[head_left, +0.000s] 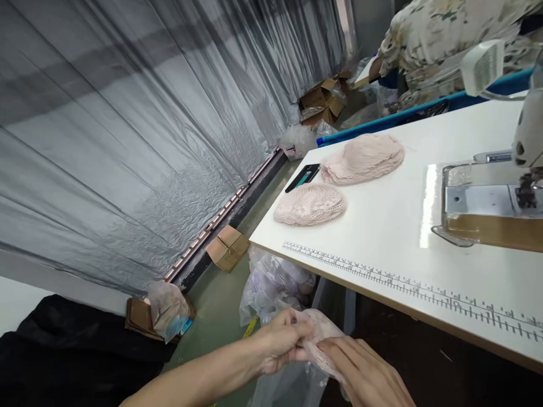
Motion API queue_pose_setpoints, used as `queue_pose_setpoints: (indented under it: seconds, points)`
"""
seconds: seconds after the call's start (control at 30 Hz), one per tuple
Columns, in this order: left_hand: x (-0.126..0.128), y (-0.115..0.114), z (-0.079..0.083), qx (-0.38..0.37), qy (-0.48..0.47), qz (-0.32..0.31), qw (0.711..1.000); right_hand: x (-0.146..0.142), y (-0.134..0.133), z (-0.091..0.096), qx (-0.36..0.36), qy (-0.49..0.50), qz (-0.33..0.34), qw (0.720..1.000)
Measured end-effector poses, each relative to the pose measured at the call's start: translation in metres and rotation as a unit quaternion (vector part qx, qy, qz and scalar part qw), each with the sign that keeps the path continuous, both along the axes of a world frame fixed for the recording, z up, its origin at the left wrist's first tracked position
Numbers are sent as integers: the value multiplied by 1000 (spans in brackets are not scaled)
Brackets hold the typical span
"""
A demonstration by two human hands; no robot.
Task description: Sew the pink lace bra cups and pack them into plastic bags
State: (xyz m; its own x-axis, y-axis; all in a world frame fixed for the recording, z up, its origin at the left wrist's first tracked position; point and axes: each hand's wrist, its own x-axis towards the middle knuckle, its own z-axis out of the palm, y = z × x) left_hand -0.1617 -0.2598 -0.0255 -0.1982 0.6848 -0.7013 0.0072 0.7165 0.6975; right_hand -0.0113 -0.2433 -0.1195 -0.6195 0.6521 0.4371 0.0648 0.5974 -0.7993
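Both of my hands are low in the head view, below the table's front edge. My left hand (278,342) pinches a pale pink lace fabric piece (319,334), and my right hand (363,373) grips the same piece from the other side. A clear plastic bag (288,385) hangs just under them. On the white table (394,226) lie two stacks of pink lace pieces, one nearer (309,204) and one farther (365,158).
A sewing machine (526,164) stands at the table's right, a printed ruler (407,285) runs along the front edge, and a dark phone (302,177) lies by the stacks. Plastic bags (274,282) and cardboard boxes (227,247) sit on the floor beside grey plastic sheeting (127,130). Another person's patterned sleeve (428,39) is behind.
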Motion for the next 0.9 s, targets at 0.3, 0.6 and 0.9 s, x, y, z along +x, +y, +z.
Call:
queue_pose_setpoints:
  seconds: [0.3, 0.6, 0.9]
  points:
    - [-7, 2, 6, 33, 20, -291, 956, 36, 21, 22, -293, -20, 152, 944]
    - [10, 13, 0, 41, 12, -342, 939, 70, 29, 23, -370, -60, 136, 917]
    - [16, 18, 13, 75, 66, -379, 920, 71, 33, 32, -388, -40, 153, 908]
